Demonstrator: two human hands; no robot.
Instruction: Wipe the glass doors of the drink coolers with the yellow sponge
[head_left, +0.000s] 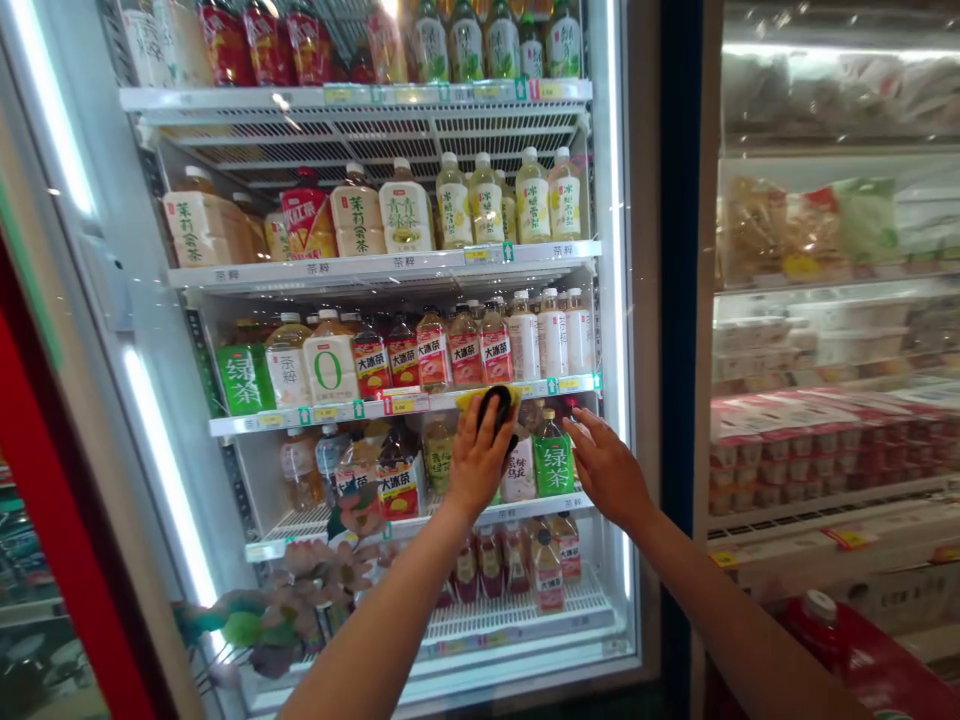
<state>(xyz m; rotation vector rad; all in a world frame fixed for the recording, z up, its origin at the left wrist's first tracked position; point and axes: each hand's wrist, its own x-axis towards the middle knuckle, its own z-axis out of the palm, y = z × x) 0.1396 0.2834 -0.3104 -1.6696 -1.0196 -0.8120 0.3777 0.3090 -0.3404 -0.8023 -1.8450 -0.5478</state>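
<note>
**Light pad, smooth glass**

Our left hand (478, 460) curls its fingers over the black-and-yellow pad (505, 402), right of the middle, seemingly against the glass (450, 290). Just right of it, our right hand (611, 475) has its fingers extended and holds nothing we can see; whether it touches the glass, we cannot tell. We judge the pad light, soft on its yellow part, stiffer on the black, which offers the better hold. Smooth glass may feel slippery. Beyond, bottles (433, 347) line shelves (360, 266).
</note>
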